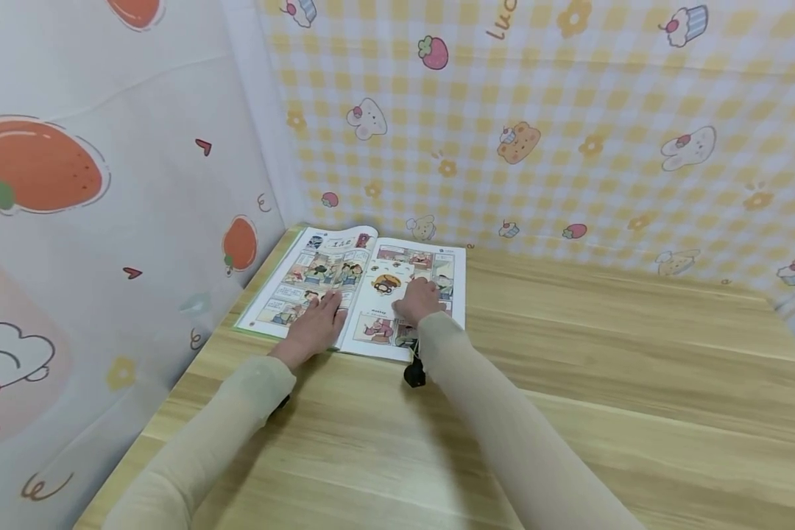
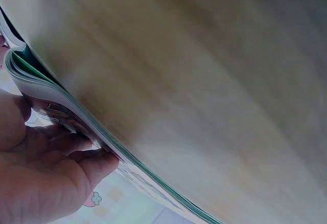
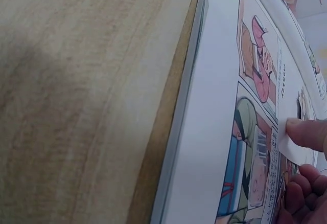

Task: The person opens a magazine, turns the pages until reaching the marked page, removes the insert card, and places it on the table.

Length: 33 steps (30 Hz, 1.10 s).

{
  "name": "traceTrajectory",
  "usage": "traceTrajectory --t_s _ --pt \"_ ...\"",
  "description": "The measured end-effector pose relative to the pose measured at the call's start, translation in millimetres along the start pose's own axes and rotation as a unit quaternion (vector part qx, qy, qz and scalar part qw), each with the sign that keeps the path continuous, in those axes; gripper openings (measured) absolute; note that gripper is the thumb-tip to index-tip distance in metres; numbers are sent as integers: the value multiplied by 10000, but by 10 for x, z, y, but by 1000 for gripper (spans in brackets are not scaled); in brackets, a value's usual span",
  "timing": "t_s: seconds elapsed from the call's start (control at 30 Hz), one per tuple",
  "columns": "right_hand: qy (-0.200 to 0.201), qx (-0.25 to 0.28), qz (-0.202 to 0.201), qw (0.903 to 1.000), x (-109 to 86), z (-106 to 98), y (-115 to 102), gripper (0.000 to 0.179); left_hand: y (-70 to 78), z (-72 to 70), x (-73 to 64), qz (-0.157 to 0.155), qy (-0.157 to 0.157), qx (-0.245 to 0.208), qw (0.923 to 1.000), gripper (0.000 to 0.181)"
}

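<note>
An open comic book [image 1: 456, 294] lies on the table near the corner, its pages full of coloured panels. On its right page is a white card [image 1: 386, 284] with a round monkey picture. My right hand [image 1: 419, 300] pinches the card's edge; in the right wrist view the thumb presses on the card [image 3: 289, 150] with the other fingers curled beside it. My left hand [image 1: 314, 324] rests on the left page, fingers extended. From the left wrist view, the left hand [image 2: 46, 178] touches the page near the book's lower edge.
The wooden table [image 1: 623, 353] extends to the right and toward me. Behind it hangs a yellow checked cloth [image 1: 543, 96], and a white printed cloth [image 1: 165, 132] hangs at the left. A small black object [image 1: 414, 373] sits under the right wrist.
</note>
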State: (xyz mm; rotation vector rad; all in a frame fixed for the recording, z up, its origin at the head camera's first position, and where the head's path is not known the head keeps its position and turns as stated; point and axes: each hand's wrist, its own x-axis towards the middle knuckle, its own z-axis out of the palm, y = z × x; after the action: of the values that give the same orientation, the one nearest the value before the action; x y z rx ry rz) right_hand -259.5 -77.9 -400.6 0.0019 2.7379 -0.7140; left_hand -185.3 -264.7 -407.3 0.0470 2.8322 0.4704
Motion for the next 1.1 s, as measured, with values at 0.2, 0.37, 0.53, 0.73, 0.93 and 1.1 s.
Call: traceTrajectory --t_s 0.2,0.37,0.53,0.73,0.93,1.1 --pt "93 502 -9 9987 -5 2 47 59 20 -1 -9 -21 -13 19 10000 57" --pt "154 936 -267 9951 -16 -7 92 47 26 -2 -14 -32 10 74 10000 56" --pt "44 1911 -511 9802 -32 -59 163 29 38 -12 -20 -30 19 123 9999 56" --pt "448 3368 -370 9398 10 -118 341 32 28 -4 -29 16 35 101 9999 56" --pt "759 4237 -145 9025 53 -334 757 35 17 -5 -26 50 72 167 9998 56" --pt "791 4445 -62 8922 62 -616 1214 37 15 6 -21 97 32 170 9998 56"
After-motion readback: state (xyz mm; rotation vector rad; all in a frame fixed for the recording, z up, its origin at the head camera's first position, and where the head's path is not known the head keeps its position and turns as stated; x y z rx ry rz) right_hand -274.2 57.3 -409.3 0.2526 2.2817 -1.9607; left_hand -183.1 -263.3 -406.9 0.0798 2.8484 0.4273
